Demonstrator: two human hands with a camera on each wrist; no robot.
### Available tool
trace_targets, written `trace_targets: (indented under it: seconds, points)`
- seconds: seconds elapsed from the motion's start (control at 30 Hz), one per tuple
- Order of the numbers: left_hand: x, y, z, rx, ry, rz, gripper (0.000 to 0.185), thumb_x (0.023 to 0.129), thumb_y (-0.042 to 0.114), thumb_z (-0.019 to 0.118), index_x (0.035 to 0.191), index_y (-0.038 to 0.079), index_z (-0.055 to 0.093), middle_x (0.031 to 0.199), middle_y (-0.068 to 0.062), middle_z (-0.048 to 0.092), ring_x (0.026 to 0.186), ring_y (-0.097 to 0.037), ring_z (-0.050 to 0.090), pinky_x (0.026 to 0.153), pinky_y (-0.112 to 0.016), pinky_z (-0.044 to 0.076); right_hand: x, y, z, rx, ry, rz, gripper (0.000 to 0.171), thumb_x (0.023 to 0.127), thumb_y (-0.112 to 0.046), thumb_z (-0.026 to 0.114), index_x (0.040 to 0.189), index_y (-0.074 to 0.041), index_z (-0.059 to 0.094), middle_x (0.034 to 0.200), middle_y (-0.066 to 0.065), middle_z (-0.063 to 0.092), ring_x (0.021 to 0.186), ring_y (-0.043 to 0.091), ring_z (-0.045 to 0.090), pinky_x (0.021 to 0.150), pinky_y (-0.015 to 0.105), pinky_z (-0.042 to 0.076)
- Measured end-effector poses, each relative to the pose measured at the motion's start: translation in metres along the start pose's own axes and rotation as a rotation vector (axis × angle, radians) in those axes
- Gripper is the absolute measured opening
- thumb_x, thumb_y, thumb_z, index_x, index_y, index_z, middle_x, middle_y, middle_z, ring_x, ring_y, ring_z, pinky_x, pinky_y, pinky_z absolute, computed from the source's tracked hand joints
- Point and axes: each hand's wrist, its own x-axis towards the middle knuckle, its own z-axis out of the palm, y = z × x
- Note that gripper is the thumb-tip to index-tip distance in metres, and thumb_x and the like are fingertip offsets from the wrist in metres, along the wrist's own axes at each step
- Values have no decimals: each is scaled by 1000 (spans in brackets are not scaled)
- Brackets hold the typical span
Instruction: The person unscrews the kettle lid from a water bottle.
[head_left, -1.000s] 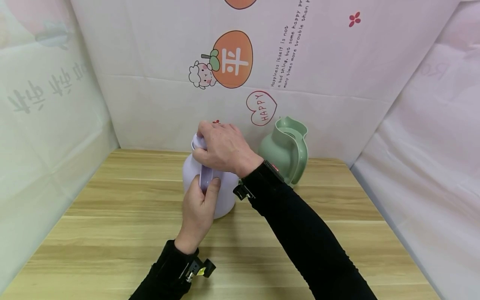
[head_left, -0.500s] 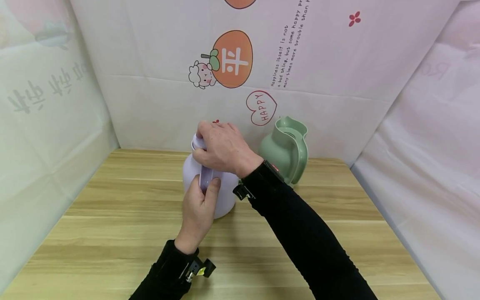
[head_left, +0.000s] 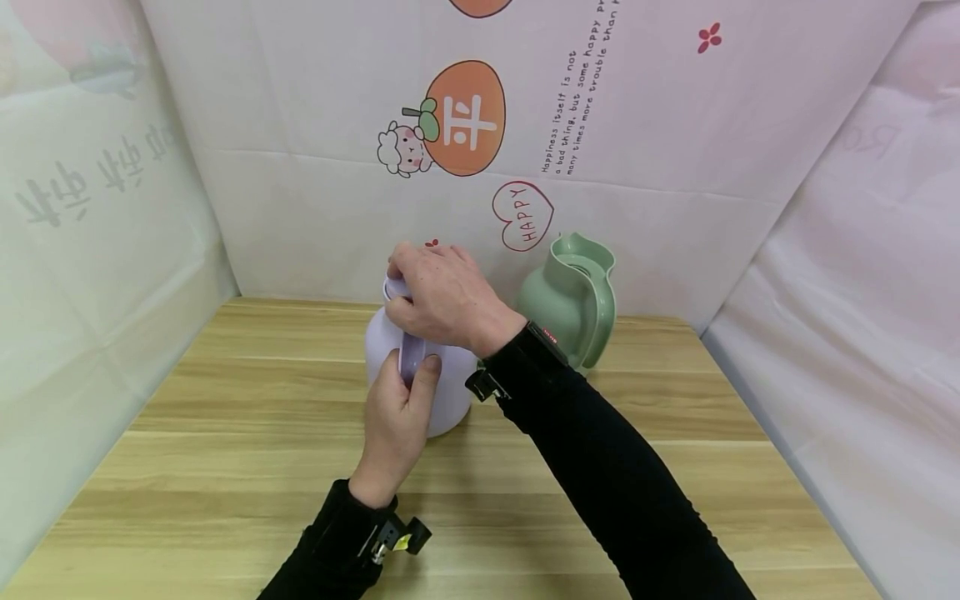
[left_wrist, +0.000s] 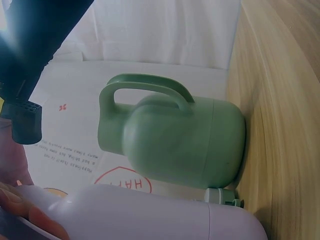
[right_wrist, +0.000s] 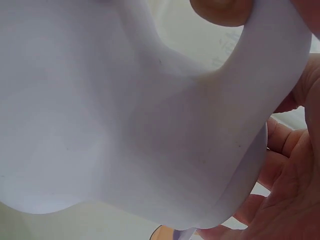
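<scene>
Two hands on the lilac jug near the table's back edge.

Head view: left hand [head_left: 395, 417] curls round the jug [head_left: 386, 346] handle, right hand [head_left: 442, 296] clasps its lid. Left wrist view: green jug [left_wrist: 175, 137] just beside. Right wrist view: smooth, stiff plastic, likely slippery; the handle looks the surest hold.

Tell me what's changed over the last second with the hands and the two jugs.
Almost nothing. The right hand atop the lilac jug shifted its fingers very slightly at the lid. The left hand keeps gripping the handle, and the green jug and table stayed put.
</scene>
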Motion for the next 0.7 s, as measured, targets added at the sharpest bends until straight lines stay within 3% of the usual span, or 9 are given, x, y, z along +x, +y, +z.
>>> trace_targets:
  seconds: [0.7]
  points:
    - [0, -1, -1, -27, -23, -22, 23, 109, 21, 54, 92, 6, 48, 74, 0, 38, 59, -12, 34, 55, -28, 30, -3, -7, 1, -11, 35, -64, 28, 87, -15, 55, 112, -16, 68, 114, -7, 73, 103, 14, 64, 107, 43, 41]
